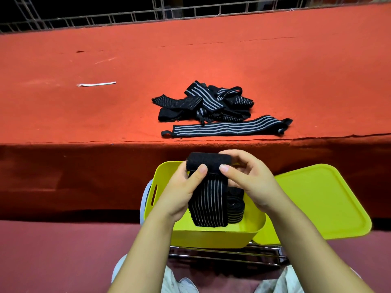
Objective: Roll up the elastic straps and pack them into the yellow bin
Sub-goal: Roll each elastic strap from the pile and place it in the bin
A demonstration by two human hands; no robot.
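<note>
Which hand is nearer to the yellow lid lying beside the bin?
Right. The right hand is over the bin, next to the yellow lid; the left hand grips the strap on the far side.

A: Lighting? Bright, even, from overhead. Red table top well lit and saturated, no hard glare.

B: Shadows?

A: Table's front face drops into deep shadow, a dark band running 9 to 3 o'clock. Soft shadow inside the yellow bin. Background past the railing at 12 o'clock is near black.

B: Sharpness?

A: Centre crisp, stripes on the strap pile readable. Slight softness at the left hand and right hand. Clothing at 6 o'clock is blurry.

B: Distortion?

A: Wide-angle bend, table edges bow toward 9 and 3 o'clock, railing curves at 11 o'clock.
</note>
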